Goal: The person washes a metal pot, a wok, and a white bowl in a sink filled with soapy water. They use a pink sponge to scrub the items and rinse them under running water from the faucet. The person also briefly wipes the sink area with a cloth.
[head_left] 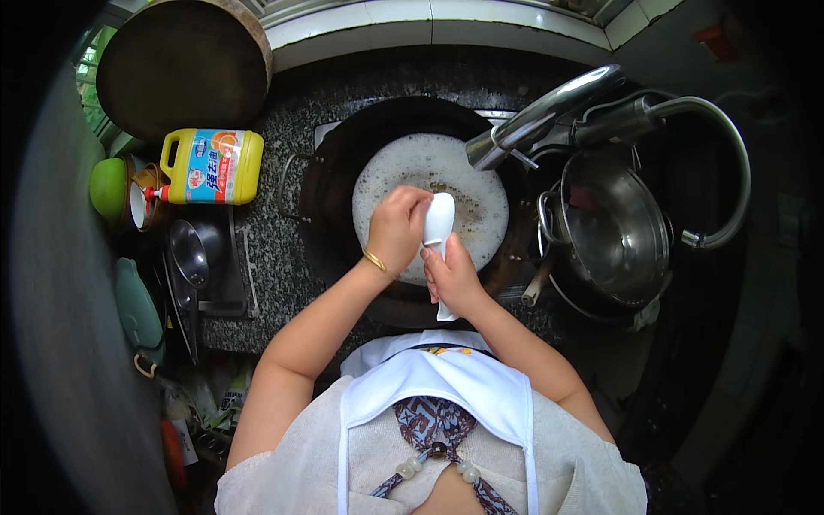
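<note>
A dark wok with two loop handles holds foamy, brownish water. Over it, my right hand is closed around the handle of a white spoon, whose end sticks out below my fist. The bowl of the spoon points away from me. My left hand, with a gold bangle at the wrist, touches the left edge of that bowl; its fingers are curled, and whether they pinch the spoon or something else cannot be told. A chrome faucet reaches over the wok's far right rim.
On the left lie a yellow detergent jug, stacked bowls and a metal ladle. A large round board stands at the back left. Steel pots and a curved metal spout are on the right.
</note>
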### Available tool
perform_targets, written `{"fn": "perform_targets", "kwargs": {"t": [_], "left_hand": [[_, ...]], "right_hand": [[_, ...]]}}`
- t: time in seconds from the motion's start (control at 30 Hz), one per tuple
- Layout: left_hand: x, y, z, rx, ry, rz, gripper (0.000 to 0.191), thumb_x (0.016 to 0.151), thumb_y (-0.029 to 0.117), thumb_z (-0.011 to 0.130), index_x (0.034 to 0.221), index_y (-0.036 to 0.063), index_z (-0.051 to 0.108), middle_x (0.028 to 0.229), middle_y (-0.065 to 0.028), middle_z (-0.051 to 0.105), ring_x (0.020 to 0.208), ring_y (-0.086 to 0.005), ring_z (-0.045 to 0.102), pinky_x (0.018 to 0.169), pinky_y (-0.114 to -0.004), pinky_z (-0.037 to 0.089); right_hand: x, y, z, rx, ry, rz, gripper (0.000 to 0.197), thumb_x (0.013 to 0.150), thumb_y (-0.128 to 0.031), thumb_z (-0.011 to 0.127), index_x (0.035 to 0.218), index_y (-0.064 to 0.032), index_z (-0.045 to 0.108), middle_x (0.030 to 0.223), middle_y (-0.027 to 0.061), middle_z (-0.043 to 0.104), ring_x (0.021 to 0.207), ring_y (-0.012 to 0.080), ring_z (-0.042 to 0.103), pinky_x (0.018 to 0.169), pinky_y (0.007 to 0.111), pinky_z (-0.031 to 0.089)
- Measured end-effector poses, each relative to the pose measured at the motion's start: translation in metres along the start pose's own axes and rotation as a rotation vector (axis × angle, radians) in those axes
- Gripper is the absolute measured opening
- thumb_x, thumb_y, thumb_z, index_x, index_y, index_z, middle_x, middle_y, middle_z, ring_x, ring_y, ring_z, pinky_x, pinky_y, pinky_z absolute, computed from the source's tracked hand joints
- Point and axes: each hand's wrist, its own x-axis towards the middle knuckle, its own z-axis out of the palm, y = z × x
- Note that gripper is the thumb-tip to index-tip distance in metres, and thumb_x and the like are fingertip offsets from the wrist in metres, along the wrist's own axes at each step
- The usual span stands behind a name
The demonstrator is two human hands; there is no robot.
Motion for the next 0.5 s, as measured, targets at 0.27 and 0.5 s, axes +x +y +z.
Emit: {"fn": "perform_targets", "kwargs": {"t": [0.27,0.5], "left_hand": [[0.000,-0.005,0.000,0.135,-0.011,0.088,0.013,0.079,0.011,0.058,0.076,0.0001,0.053,0.078,-0.0154,0.055,0.076,-0.0317,0.053,0.067,-0.039,0.042],[0.031,-0.070,0.026,0.541,-0.357,0.144,0.016,0.081,0.012,0.043,0.087,0.0002,0.052,0.087,-0.0214,0.054,0.084,-0.0383,0.052,0.076,-0.046,0.041]], "right_hand": [[0.019,0.006,0.011,-0.045,0.031,0.003,0.012,0.092,-0.016,0.040,0.090,-0.0057,0.035,0.058,0.0028,0.045,0.038,0.0089,0.041,0.032,0.024,0.036],[0.067,0.019,-0.034,-1.106,0.265,-0.095,0.021,0.090,-0.021,0.036,0.095,-0.0002,0.040,0.076,0.0243,0.059,0.072,0.0396,0.059,0.060,0.050,0.045]]}}
